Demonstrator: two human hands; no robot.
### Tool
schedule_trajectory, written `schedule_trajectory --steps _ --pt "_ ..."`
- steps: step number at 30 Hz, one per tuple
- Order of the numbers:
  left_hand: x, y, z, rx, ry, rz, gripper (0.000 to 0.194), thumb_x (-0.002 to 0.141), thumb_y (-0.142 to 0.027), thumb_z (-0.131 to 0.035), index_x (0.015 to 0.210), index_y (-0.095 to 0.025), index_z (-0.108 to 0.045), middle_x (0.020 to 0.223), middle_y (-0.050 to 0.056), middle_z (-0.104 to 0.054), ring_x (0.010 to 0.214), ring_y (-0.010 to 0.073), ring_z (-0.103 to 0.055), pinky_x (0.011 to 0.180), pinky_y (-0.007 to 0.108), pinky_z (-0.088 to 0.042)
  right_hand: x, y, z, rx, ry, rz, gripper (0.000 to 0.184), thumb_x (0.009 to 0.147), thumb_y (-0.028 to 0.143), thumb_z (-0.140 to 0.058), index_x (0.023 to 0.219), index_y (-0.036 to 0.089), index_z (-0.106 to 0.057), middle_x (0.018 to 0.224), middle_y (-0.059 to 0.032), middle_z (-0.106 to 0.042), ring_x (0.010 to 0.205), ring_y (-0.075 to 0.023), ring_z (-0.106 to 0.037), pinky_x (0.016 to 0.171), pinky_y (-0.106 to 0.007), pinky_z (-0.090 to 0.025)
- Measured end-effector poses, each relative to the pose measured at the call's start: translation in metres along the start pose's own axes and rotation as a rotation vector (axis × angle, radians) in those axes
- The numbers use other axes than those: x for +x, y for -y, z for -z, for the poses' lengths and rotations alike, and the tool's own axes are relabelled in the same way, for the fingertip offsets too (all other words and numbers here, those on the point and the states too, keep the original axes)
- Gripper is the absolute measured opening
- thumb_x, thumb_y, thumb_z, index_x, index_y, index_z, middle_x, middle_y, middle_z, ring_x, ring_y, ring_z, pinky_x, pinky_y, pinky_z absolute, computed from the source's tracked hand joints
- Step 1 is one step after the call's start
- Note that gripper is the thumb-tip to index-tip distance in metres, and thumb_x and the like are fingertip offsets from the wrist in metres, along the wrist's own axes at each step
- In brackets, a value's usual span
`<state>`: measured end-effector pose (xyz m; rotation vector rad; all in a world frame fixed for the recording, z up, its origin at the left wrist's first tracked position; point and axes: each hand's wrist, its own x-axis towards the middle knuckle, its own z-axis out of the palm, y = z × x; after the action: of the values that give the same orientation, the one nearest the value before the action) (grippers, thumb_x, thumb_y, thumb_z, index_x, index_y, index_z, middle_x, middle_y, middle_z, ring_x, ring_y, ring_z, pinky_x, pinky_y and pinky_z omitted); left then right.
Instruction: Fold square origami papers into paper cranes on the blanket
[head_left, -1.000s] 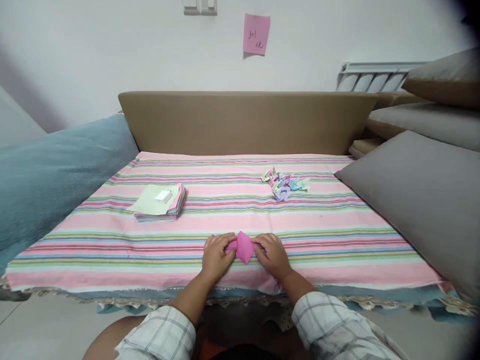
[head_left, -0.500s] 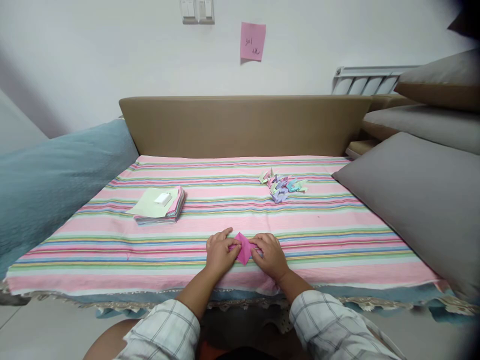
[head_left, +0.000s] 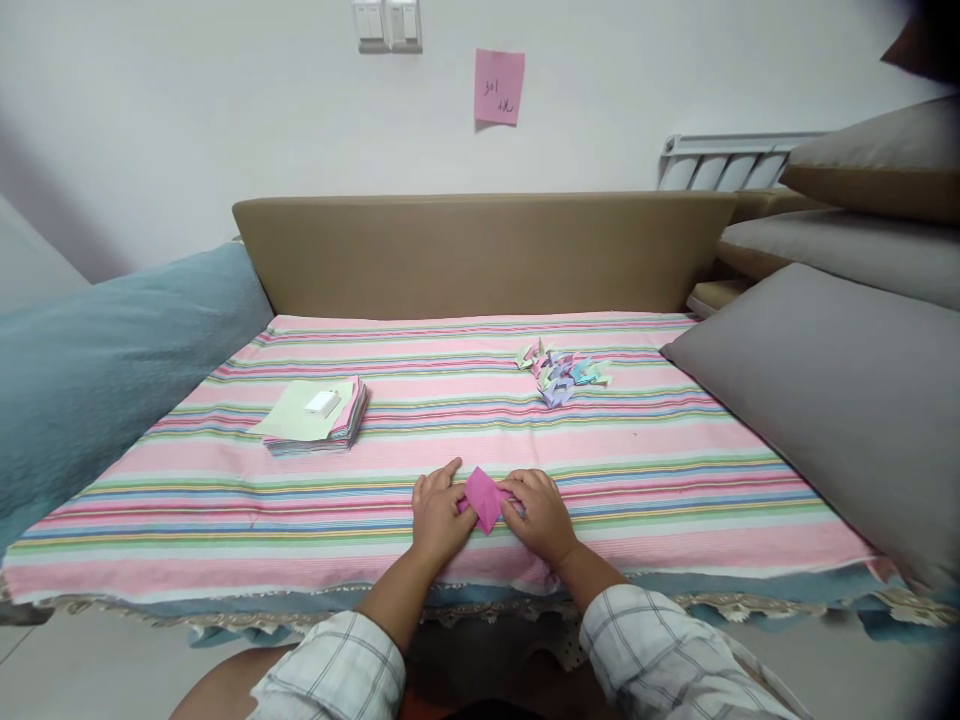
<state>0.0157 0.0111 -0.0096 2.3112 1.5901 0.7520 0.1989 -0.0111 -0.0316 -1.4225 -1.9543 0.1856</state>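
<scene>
- Nearest me, two checked sleeves [head_left: 337, 665] reach in from the near side, pushed up so that both forearms are bare.
- Past them runs the near edge of the striped cloth [head_left: 225, 560], with blue fabric and a lacy trim hanging below it.
- The left hand [head_left: 439, 515] has the left side of the folded pink paper [head_left: 484, 499] between thumb and fingers, its index finger poking up and away.
- The right hand [head_left: 538, 512] pinches the paper's right side, fingers curled and thumb just nearer.
- That pink paper sits between the two, low on the cloth near the middle. Its centre is a diamond, long axis running near to far; the far tip leans a little left, the near tip a little right. Narrow flaps stick out left and right into the fingers.
- Farther off to the left, a paper stack [head_left: 311, 415] lies with a pale green sheet on top, set askew, and a small white object [head_left: 322, 403] on it.
- To the right and a bit farther, I see a loose cluster of folded papers [head_left: 559, 375] in purple, blue, pink and green.
- Beyond stands a brown backrest [head_left: 480, 255], with grey cushions [head_left: 825, 370] at right; a pink note [head_left: 499, 88] hangs on the wall.
</scene>
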Motion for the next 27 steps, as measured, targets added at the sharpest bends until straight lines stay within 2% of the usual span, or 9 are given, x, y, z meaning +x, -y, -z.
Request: schedule_trajectory --steps 10,27 --pt "-0.0014 -0.0016 0.0004 0.008 0.019 -0.014 0.011 0.073 -0.029 -0.061 0.078 -0.030 -0.070 0.135 0.000 -0.049 0.119 0.0280 -0.045 0.103 0.057 -0.022 -0.0002 0.0006 0.0003 0.006 0.011 -0.013 0.024 0.082 0.026 -0.053 0.103 0.024 -0.064 0.096 -0.0041 -0.059 0.092 -0.0199 -0.048 0.082 -0.034 -0.036" --pt "-0.0008 -0.0014 -0.0014 0.038 0.037 -0.017 0.014 0.073 -0.032 -0.061 0.083 -0.032 -0.070 0.135 -0.001 -0.050 0.120 0.0284 -0.044 0.103 0.057 -0.021 0.0004 0.0018 0.0013 0.009 0.016 -0.017 0.023 0.081 0.026 -0.053 0.101 0.024 -0.064 0.095 -0.0045 -0.060 0.091 -0.0204 -0.049 0.083 -0.035 -0.036"
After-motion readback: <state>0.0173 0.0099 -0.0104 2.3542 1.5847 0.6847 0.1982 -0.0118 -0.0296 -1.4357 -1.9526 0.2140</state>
